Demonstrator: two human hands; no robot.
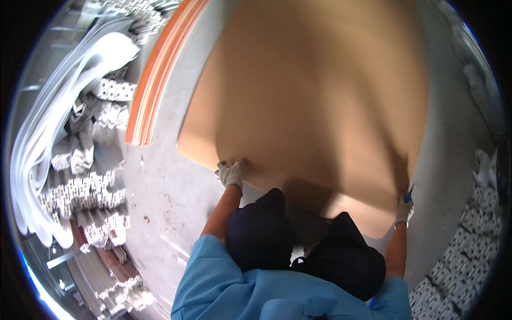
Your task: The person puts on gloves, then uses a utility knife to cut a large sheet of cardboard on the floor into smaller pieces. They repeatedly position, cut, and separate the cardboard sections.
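A large brown cardboard sheet (298, 106) lies on the floor in front of my knees, stretching away to the far edge of the view. My left hand (230, 173), in a whitish glove, rests with fingers apart on the sheet's near edge, left of my knees. At the sheet's right edge, near its front corner, my gloved right hand (404, 211) is closed around a small blue utility knife (409, 195). The knife's tip is small and hard to make out. My shadow falls across part of the cardboard.
Grey concrete floor (154, 197) surrounds the sheet. Orange and white long strips (160, 74) lie to its left. Beyond them are stacked bundles of profiles (85, 192) and a bundle wrapped in clear plastic (42, 133). More stacked profile ends (464, 250) stand at the right.
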